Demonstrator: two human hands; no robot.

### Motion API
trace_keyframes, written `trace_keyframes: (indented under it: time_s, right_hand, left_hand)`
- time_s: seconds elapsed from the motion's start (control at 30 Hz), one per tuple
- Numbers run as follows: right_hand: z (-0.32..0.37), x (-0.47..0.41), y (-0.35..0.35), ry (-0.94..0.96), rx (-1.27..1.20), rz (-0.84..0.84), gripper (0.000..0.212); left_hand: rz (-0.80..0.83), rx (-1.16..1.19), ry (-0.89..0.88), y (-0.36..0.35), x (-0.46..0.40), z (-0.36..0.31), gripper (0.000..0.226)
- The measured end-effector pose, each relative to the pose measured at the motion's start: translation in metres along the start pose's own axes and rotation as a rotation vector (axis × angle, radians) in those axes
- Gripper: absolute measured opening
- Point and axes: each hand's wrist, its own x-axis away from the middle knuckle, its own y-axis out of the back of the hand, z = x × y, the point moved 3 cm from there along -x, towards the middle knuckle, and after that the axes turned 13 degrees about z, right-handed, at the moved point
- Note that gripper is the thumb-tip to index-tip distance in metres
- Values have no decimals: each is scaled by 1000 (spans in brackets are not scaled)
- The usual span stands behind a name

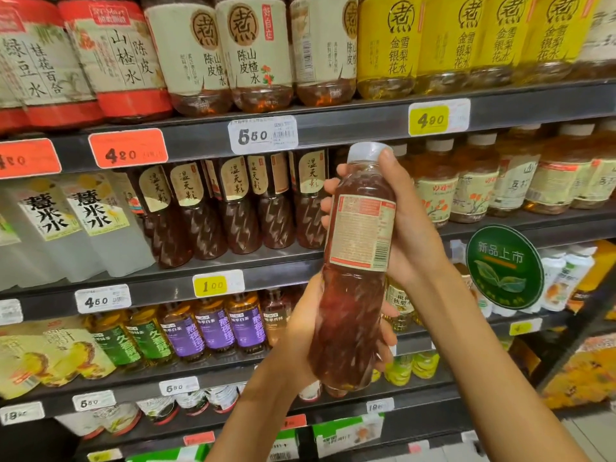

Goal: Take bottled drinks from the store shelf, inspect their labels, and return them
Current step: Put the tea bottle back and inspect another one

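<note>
Between both hands, clear of the shelf (pixel 333 120), the bottle (pixel 356 261) stands upright: right hand (pixel 405 225) curled round its neck, left hand (pixel 310 328) gripping its base, back label (pixel 361 230) facing us. Inspection underway; next, likely back into the row beyond the grip.

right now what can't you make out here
All in the head view:
- Bottle front label: turned away; only the back panel shows.
- Back-panel print: too small and blurred to read.
- Bottle's far side: covered by the left hand low and the right hand high.
- Red price tag: cut off by the left edge.
- Top-shelf bottles' caps: cut off by the top edge.
</note>
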Motion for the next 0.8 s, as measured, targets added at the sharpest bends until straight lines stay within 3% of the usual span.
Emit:
trace_keyframes:
  time_s: [0.07, 0.13, 0.2, 0.27, 0.43, 0.5, 0.6, 0.8]
  right_hand:
    - [6, 1, 4, 30, 169, -92, 37]
    - [11, 3, 10, 69, 354, -235, 31]
    - [11, 1, 17, 48, 437, -334, 33]
    - [9, -3, 24, -48, 440, -372, 39]
    - [10, -3, 43, -140, 325, -216, 32]
    - [4, -2, 53, -169, 289, -159, 42]
    - [-4, -3, 66, -152, 250, -236, 60]
    - [-2, -20, 75, -38, 375, -390, 57]
  left_hand:
    - [-288, -110, -78, 13, -4, -8, 58]
    - [-431, -276, -191, 20, -4, -10, 45]
    - [-446, -645, -244, 18, -6, -9, 24]
    - [-418, -894, -244, 16, -11, -6, 42]
    - [-328, -697, -185, 21, -26, -15, 44]
    - [-324, -615, -162, 28, -31, -14, 50]
    - [-326, -618, -147, 33, -40, -16, 53]
    - [-464, -778, -279, 42, -56, -26, 49]
